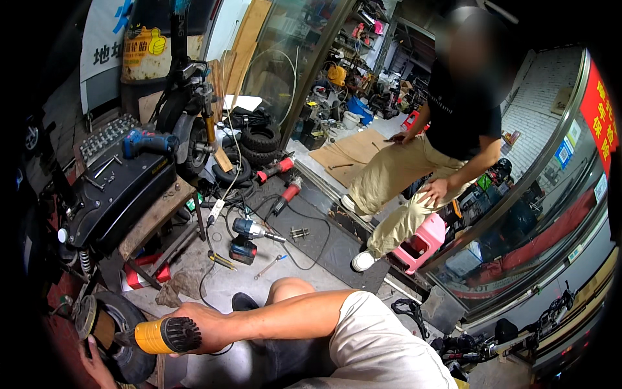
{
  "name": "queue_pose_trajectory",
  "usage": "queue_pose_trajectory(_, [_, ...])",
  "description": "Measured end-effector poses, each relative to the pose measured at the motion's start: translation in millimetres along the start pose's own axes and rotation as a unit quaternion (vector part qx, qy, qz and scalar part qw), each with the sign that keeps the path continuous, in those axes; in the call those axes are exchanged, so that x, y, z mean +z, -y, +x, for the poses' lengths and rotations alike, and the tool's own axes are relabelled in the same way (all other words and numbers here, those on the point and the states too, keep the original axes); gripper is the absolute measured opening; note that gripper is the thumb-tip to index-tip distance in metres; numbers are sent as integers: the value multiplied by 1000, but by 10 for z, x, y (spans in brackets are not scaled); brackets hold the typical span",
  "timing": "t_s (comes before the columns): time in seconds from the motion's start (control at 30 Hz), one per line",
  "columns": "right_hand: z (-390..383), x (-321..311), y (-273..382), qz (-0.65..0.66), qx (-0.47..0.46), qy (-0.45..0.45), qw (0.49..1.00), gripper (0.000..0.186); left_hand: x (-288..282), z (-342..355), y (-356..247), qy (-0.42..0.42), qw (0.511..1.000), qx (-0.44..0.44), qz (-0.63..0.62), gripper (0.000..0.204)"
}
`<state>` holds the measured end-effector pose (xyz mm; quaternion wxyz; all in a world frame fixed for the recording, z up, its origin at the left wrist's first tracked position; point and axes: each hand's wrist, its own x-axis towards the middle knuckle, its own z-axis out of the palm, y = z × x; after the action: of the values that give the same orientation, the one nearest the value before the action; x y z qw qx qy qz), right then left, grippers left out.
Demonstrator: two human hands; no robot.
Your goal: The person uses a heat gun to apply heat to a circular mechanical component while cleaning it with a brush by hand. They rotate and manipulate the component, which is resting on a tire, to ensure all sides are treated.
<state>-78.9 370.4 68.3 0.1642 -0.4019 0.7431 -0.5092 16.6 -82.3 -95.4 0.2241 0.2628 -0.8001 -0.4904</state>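
Note:
My right hand [210,327] is wrapped round a yellow power tool [151,336] with a black vented rear end. The tool's front points left, at a round metal part [85,318] with a brown middle, close by a small wheel with a black tyre [133,366]. I cannot tell whether the tool's tip touches it. At the lower left, my left hand [97,366] has its fingers on the lower edge of the round part; its palm is mostly hidden at the picture's edge.
A cordless impact wrench [249,232], pliers [222,260] and a spanner [270,266] lie on the floor ahead. On the left, a blue drill [150,143] rests on a black scooter body [123,194]. A person [447,136] leans by a pink stool [424,243].

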Motion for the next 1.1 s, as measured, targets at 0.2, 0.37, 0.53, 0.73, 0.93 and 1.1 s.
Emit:
queue_pose_trajectory(0.2, [11,-53,-2,33,-25,-48,998,34,-215,193,419,-22,997,72,-10,57])
queue_pose_trajectory(0.37, [-32,-100,10,36,13,-57,998,37,-334,343,446,-83,989,-8,-118,53])
queue_pose_trajectory(0.53, [-44,-58,21,7,-37,-48,998,35,-899,711,927,-38,970,-70,-229,53])
queue_pose_trajectory(0.73, [-15,-141,70,38,-45,-59,997,36,-660,257,106,-126,978,-94,-134,53])
queue_pose_trajectory(0.93, [-46,-117,45,-12,-87,-33,996,35,-566,188,-121,-133,982,-101,-94,53])
queue_pose_trajectory(1.1, [-64,-116,-4,12,-66,-34,997,37,-457,153,-286,-130,981,-111,-87,53])
